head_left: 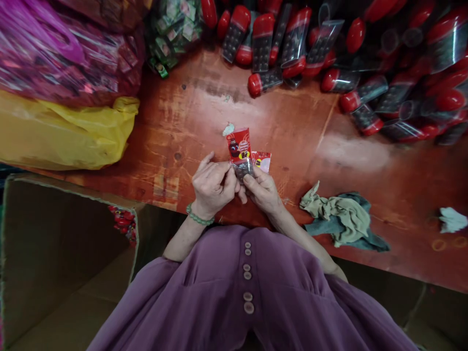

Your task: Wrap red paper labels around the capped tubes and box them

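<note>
Near the table's front edge, my right hand [263, 189] holds the lower right of a small packet [239, 146], its thumb across the dark lower part. The packet has a red printed top with a cartoon figure and a clear lower part with dark contents. My left hand [215, 183], with a green bead bracelet at the wrist, has its thumb and forefinger closed at the packet's lower left edge. A second red and pink printed piece [262, 161] shows partly behind the packet, beside my right fingers.
Many red-capped clear packs [262, 44] lie across the back right. Pink [106, 63] and yellow bags [84, 131] stand at the left, above an open cardboard box [69, 243]. Crumpled cloths [343, 217] lie right of my hands on the red table [204, 102].
</note>
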Available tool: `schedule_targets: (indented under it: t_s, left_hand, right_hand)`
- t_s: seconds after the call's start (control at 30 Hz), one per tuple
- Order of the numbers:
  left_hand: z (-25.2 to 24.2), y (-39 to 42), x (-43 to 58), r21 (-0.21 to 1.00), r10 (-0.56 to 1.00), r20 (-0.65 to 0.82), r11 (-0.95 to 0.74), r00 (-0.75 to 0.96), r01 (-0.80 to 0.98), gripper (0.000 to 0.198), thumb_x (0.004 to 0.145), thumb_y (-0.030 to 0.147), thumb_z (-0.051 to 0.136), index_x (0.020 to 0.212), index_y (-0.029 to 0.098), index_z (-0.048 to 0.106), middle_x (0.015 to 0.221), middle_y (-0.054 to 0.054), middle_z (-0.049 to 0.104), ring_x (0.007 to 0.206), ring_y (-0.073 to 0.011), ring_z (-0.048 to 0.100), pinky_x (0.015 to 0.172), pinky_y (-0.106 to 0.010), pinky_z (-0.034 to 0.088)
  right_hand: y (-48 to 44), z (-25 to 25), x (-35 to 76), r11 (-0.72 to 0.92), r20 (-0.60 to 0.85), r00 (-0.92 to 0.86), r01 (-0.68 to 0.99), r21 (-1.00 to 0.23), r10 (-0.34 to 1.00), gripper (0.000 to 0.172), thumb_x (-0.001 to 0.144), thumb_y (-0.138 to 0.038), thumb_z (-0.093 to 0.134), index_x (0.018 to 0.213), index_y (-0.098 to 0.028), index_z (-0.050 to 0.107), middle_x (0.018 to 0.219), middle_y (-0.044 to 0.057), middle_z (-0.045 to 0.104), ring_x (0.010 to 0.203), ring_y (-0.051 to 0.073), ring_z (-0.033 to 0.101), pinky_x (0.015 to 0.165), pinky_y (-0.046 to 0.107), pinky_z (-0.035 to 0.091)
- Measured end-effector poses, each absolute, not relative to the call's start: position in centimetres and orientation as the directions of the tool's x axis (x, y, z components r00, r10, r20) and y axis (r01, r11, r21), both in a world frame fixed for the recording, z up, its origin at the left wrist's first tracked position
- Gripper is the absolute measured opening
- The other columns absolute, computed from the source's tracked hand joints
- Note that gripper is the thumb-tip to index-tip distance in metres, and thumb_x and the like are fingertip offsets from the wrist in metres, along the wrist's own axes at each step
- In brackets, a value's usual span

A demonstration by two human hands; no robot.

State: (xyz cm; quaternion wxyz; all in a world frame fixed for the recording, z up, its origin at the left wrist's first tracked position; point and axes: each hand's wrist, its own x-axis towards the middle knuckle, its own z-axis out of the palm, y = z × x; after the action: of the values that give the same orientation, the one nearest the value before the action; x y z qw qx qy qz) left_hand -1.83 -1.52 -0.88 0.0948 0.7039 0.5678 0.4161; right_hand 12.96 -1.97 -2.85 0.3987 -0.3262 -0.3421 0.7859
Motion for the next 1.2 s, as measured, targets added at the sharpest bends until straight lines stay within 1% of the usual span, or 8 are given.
schedule_targets:
  t_s: [0.3, 0.43, 0.5, 0.57, 0.67, 0.83, 0.93, 1.2]
  left_hand:
    - [-0.9, -1.5, -1.9, 0.564, 0.855, 0.509, -0.418, 0.099, 0.712, 0.011, 0.078, 0.013, 0.057, 0.070, 0.020, 0.060, 0.056, 0.005, 0.059, 0.051, -0.0106, 0.053, 0.105, -0.047, 0.047]
    - [-1.1, -1.9, -2.4, 0.687, 0.895, 0.442, -0.383, 0.063, 0.617, 0.010, 0.081, 0.015, 0.059, 0.074, 0.019, 0.064, 0.059, 0.005, 0.064, 0.054, -0.0105, 0.057, 0.104, -0.046, 0.048]
    - [-1.0, -2.1, -2.9, 0.852, 0.960, 0.277, -0.264, 0.040, 0.453, 0.007, 0.084, 0.019, 0.062, 0.086, 0.019, 0.069, 0.071, 0.001, 0.071, 0.064, -0.0127, 0.065, 0.099, -0.042, 0.051]
    - [-0.8, -2.3, -3.5, 0.984, 0.995, 0.068, -0.079, 0.077, 0.162, 0.026, 0.086, 0.029, 0.066, 0.110, 0.018, 0.068, 0.093, -0.006, 0.075, 0.082, -0.0171, 0.071, 0.092, -0.038, 0.055]
    - [-0.7, -2.1, -3.5, 0.964, 0.987, -0.089, 0.119, 0.135, -0.236, 0.053, 0.082, 0.041, 0.073, 0.129, 0.019, 0.059, 0.117, -0.012, 0.070, 0.094, -0.0195, 0.071, 0.086, -0.033, 0.057]
    - [-0.2, -1.6, -1.3, 0.850, 0.921, -0.322, 0.383, 0.219, -0.362, 0.042, 0.089, 0.049, 0.064, 0.114, 0.016, 0.066, 0.078, -0.003, 0.070, 0.045, -0.0073, 0.054, 0.047, -0.021, 0.051]
    - [0.0, -1.8, 0.0, 0.823, 0.900, -0.376, 0.433, 0.218, -0.368, 0.045, 0.090, 0.054, 0.059, 0.108, 0.014, 0.069, 0.054, 0.004, 0.058, 0.034, -0.0063, 0.044, 0.035, -0.018, 0.041]
    - [0.0, -2.9, 0.6, 0.829, 0.909, -0.355, 0.413, 0.216, -0.376, 0.047, 0.091, 0.054, 0.059, 0.112, 0.013, 0.067, 0.062, 0.002, 0.062, 0.037, -0.0048, 0.048, 0.033, -0.015, 0.038]
  right_hand:
    - [-2.5, -2.8, 12.3, -0.395, -0.237, -0.381, -0.416, -0.819, 0.894, 0.032, 0.091, -0.049, 0.063, 0.102, -0.020, 0.056, 0.068, -0.008, 0.058, 0.039, 0.004, 0.052, 0.038, 0.016, 0.040]
    - [-2.5, -2.8, 12.2, -0.390, -0.230, -0.386, -0.411, -0.824, 0.893, 0.032, 0.091, -0.050, 0.063, 0.098, -0.020, 0.054, 0.070, -0.007, 0.058, 0.041, 0.003, 0.052, 0.039, 0.016, 0.041]
    - [-2.3, -2.7, 12.4, -0.415, -0.241, -0.417, -0.402, -0.816, 0.877, 0.033, 0.091, -0.051, 0.063, 0.099, -0.020, 0.054, 0.071, -0.006, 0.060, 0.042, 0.003, 0.052, 0.040, 0.016, 0.042]
    - [-2.1, -2.5, 12.7, -0.438, -0.247, -0.446, -0.399, -0.805, 0.860, 0.035, 0.090, -0.052, 0.063, 0.100, -0.020, 0.054, 0.071, -0.006, 0.062, 0.043, 0.004, 0.052, 0.041, 0.017, 0.042]
    - [-2.0, -2.3, 12.8, -0.454, -0.238, -0.482, -0.399, -0.797, 0.843, 0.034, 0.091, -0.051, 0.063, 0.100, -0.019, 0.055, 0.071, -0.006, 0.063, 0.043, 0.004, 0.052, 0.041, 0.017, 0.042]
    - [-1.9, -2.2, 12.8, -0.463, -0.235, -0.527, -0.353, -0.813, 0.816, 0.035, 0.088, -0.051, 0.067, 0.091, -0.017, 0.056, 0.069, -0.004, 0.064, 0.043, 0.004, 0.054, 0.042, 0.017, 0.042]
    - [-1.9, -2.2, 12.8, -0.449, -0.235, -0.519, -0.335, -0.828, 0.822, 0.036, 0.088, -0.051, 0.066, 0.084, -0.017, 0.056, 0.069, -0.003, 0.065, 0.042, 0.004, 0.055, 0.041, 0.017, 0.041]
    - [-2.1, -2.2, 13.1, -0.475, -0.266, -0.510, -0.339, -0.812, 0.818, 0.041, 0.083, -0.054, 0.071, 0.092, -0.020, 0.051, 0.058, -0.009, 0.059, 0.037, 0.006, 0.055, 0.039, 0.016, 0.041]
